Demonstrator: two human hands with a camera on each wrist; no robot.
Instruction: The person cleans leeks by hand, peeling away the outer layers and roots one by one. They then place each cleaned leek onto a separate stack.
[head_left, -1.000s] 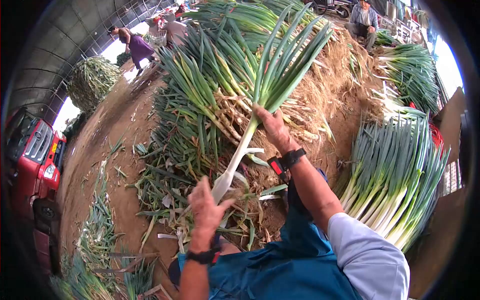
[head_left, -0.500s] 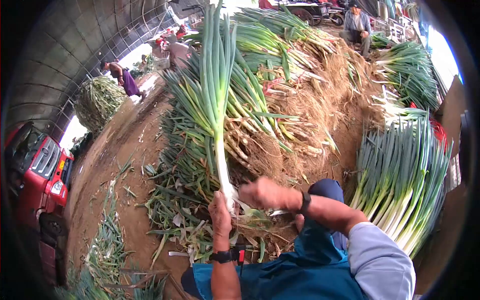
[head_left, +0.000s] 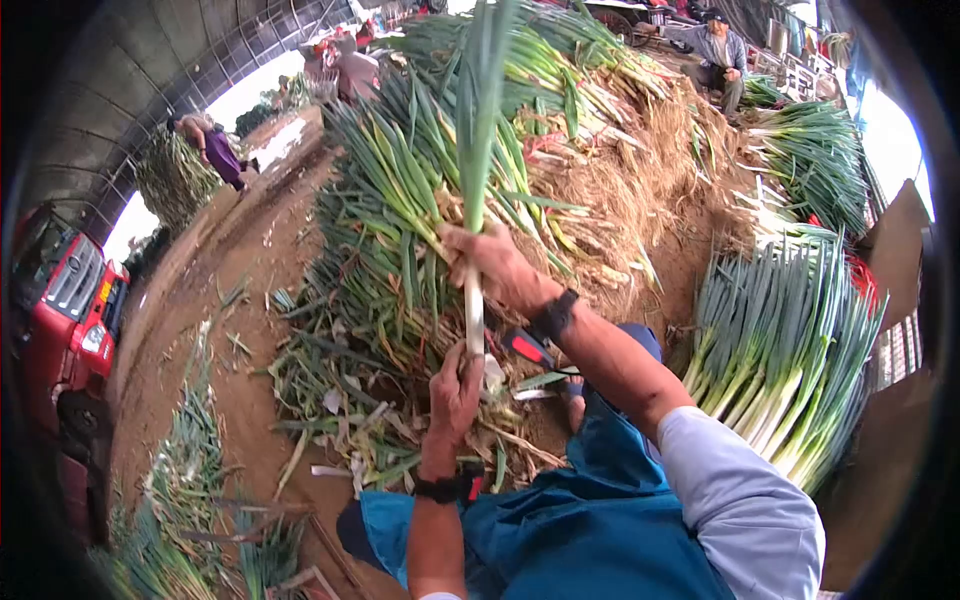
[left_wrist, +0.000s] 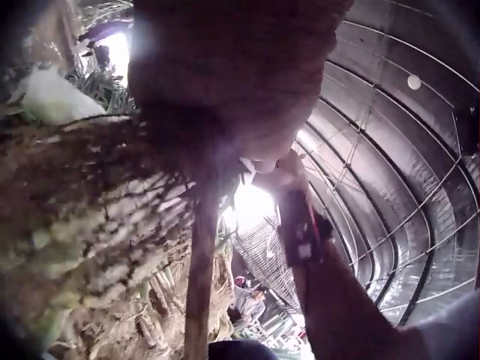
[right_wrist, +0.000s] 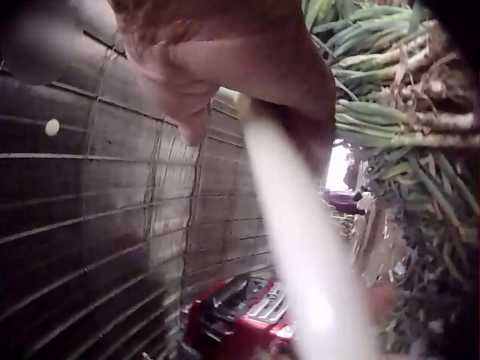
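Observation:
In the head view a long green onion, white below and green above, stands nearly upright in front of the person. The left hand grips its lower end and hides the tip. Higher up, the right hand has its fingers curled round the stalk just under the blurred leaves. From the right wrist, the smooth white stalk runs down out of that hand. The left wrist view is dark, with the left hand filling its upper middle.
A heap of untrimmed green onions with dry roots lies ahead. Peeled leaves litter the ground below the hands. Cleaner green onions are stacked at right. A red vehicle stands at left; a person sits at the back.
The left hand went from spread beside the base to gripping it. The right hand left the stalk, moved down to the root end, then came back up and now grips the stalk again.

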